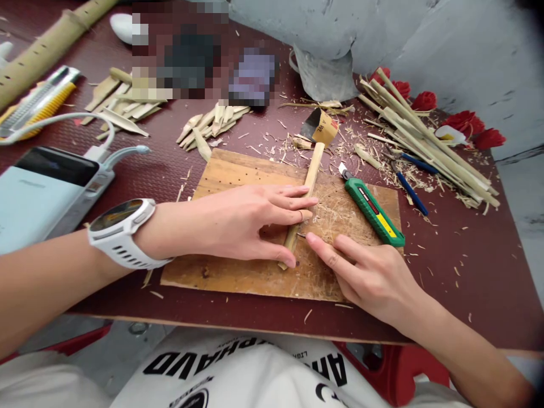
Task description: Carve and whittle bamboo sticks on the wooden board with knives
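A thin bamboo stick (312, 170) lies slantwise on a scratched wooden board (238, 277). My left hand (238, 221), with a white watch on its wrist, pins the stick down, fingers stretched over it and the thumb against its near end. My right hand (369, 277) rests on the board just right of that end. Its forefinger and thumb are pressed together at the stick, with a tiny dark thing at their tips that I cannot name. A green utility knife (374, 211) lies on the board beside my right hand.
A taped blade (318, 127) sits at the stick's far end. Long bamboo stalks (425, 136), red paper flowers (467, 122) and blue pens (410, 190) lie at the right. Cut slivers (212, 124), a yellow cutter (38, 102) and a power bank (38, 192) are at the left.
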`<state>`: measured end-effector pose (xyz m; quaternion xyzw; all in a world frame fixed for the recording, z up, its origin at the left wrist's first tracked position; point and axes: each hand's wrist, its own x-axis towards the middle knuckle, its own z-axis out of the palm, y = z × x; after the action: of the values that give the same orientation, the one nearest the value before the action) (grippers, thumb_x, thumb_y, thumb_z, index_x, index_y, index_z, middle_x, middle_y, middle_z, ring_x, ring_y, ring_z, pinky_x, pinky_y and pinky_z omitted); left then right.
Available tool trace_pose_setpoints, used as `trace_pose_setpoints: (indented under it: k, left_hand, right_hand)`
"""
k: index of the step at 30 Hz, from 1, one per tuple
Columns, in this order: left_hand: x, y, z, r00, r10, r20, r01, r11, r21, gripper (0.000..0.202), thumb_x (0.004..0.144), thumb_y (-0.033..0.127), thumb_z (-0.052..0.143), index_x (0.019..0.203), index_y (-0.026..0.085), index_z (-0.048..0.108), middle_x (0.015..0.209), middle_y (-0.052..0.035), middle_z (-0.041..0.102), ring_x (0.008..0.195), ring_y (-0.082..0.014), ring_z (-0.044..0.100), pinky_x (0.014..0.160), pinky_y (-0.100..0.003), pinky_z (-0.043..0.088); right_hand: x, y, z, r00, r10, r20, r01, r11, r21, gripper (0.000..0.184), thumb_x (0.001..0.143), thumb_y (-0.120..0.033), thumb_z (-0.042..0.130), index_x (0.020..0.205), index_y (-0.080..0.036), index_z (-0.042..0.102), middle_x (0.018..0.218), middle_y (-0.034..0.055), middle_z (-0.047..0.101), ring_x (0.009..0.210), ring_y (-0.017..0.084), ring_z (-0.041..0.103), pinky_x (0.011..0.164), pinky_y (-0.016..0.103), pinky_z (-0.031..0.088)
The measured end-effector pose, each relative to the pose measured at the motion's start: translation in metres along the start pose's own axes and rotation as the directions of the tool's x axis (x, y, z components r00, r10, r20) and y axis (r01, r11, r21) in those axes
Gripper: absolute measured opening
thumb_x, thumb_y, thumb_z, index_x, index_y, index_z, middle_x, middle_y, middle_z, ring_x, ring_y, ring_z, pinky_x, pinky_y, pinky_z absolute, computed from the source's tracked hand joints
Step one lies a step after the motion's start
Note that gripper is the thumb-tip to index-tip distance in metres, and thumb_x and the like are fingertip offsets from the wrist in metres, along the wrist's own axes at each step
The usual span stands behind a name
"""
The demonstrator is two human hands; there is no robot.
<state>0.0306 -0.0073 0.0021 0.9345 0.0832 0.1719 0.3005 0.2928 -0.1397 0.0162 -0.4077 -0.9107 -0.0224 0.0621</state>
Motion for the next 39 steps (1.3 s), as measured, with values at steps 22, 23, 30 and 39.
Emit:
trace_pose_setpoints:
  k: [22, 23, 30, 39]
  left_hand:
    - [-0.001, -0.002, -0.001, 0.987, 0.100, -0.127, -0.063, 0.962, 0.266, 0.038, 0.103, 0.042, 0.065, 0.130, 0.015, 0.068, 0.142, -0.0169, 0.067, 0.139, -0.0290, 0.062, 0.130, -0.052, 0.037]
    - [-0.001, -0.001, -0.003, 0.986, 0.116, -0.123, -0.074, 0.949, 0.305, 0.028, 0.106, 0.033, 0.059, 0.127, 0.017, 0.069, 0.137, -0.0132, 0.072, 0.137, -0.0275, 0.063, 0.133, -0.056, 0.031]
    - [-0.005, 0.005, -0.012, 0.983, 0.131, -0.129, -0.058, 0.887, 0.458, 0.025, 0.098, 0.021, 0.061, 0.122, 0.027, 0.069, 0.117, -0.0013, 0.079, 0.131, -0.0263, 0.067, 0.133, -0.070, 0.002]
    - [-0.002, -0.001, -0.014, 0.997, 0.081, 0.015, -0.080, 0.906, 0.415, 0.034, 0.102, 0.022, 0.055, 0.134, 0.023, 0.065, 0.142, -0.0104, 0.066, 0.142, -0.0287, 0.054, 0.132, -0.064, 0.021]
  right_hand:
    - [-0.003, 0.004, 0.006, 0.934, 0.145, -0.327, -0.160, 0.987, -0.020, 0.039, 0.094, -0.016, 0.075, 0.131, -0.015, 0.064, 0.089, -0.0003, 0.078, 0.066, 0.009, 0.068, 0.062, 0.025, 0.045]
    - [-0.003, 0.003, 0.007, 0.921, 0.174, -0.348, -0.184, 0.983, 0.004, 0.033, 0.094, -0.018, 0.075, 0.125, -0.016, 0.065, 0.091, 0.0005, 0.079, 0.067, 0.010, 0.070, 0.064, 0.024, 0.047]
    - [-0.005, 0.001, 0.016, 0.755, 0.495, -0.431, -0.398, 0.867, 0.298, 0.021, 0.092, -0.025, 0.076, 0.100, -0.023, 0.057, 0.077, -0.0043, 0.069, 0.050, 0.008, 0.058, 0.046, 0.022, 0.041]
    - [0.001, 0.008, 0.007, 0.742, 0.593, -0.311, -0.352, 0.740, 0.573, 0.038, 0.095, -0.017, 0.065, 0.133, -0.024, 0.065, 0.129, 0.0127, 0.062, 0.090, 0.020, 0.069, 0.074, 0.037, 0.062]
